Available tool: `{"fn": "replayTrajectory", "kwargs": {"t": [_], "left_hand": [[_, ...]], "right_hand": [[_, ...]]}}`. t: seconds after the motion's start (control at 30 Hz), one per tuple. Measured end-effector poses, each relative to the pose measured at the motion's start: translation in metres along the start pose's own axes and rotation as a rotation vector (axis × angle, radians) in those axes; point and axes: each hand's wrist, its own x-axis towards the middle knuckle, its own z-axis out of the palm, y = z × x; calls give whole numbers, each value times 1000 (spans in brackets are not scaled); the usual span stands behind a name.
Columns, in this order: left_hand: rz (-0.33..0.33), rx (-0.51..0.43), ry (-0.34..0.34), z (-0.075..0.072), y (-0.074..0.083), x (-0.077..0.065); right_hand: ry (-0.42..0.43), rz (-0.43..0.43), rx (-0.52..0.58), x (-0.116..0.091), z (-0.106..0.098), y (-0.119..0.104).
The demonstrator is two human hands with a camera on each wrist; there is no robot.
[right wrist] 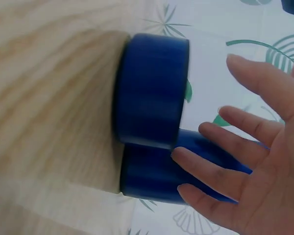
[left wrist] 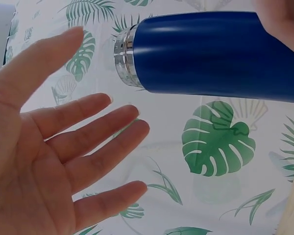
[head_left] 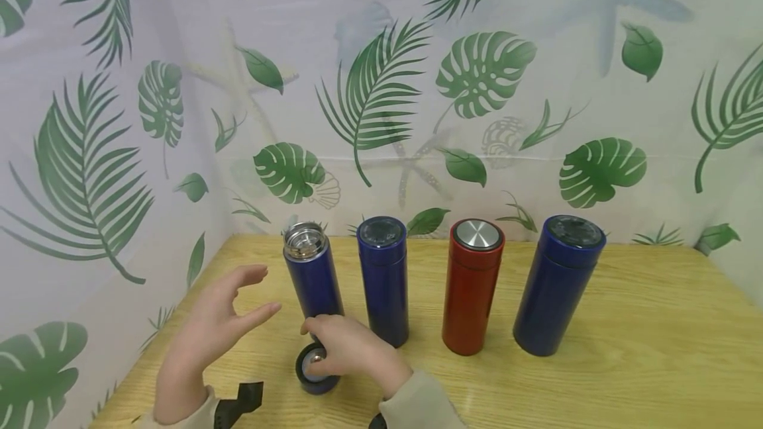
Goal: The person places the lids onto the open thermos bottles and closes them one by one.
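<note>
An open blue thermos (head_left: pixel 312 280) stands at the left of the row, its steel neck (head_left: pixel 306 241) bare. The left hand (head_left: pixel 211 320) is held to the left of it, thumb and fingers spread apart with nothing between them. In the left wrist view, the fingers (left wrist: pixel 95 156) are straight and apart from the blue thermos (left wrist: pixel 210 56). In front of this thermos a blue lid (head_left: pixel 312 386) lies upside down on the table. Over the lid hovers the right hand (head_left: pixel 352 349), and in the right wrist view its relaxed fingers show a gap to the lid (right wrist: pixel 149 93).
To the right stand a closed blue thermos (head_left: pixel 384 290), a red thermos (head_left: pixel 473 296) with a silver top, and another closed blue thermos (head_left: pixel 557 296). All are on a wooden table (head_left: pixel 656 349). A leaf-print cloth (head_left: pixel 381 217) hangs behind and at the left.
</note>
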Motion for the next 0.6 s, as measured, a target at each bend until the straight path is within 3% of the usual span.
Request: {"fn": "replayTrajectory", "kwargs": {"t": [0.33, 0.6], "left_hand": [[23, -22, 51, 3, 3, 5], [-9, -62, 67, 9, -3, 11]], "right_hand": [[-63, -1, -47, 2, 10, -2], [-151, 3, -97, 1, 18, -2]]}}
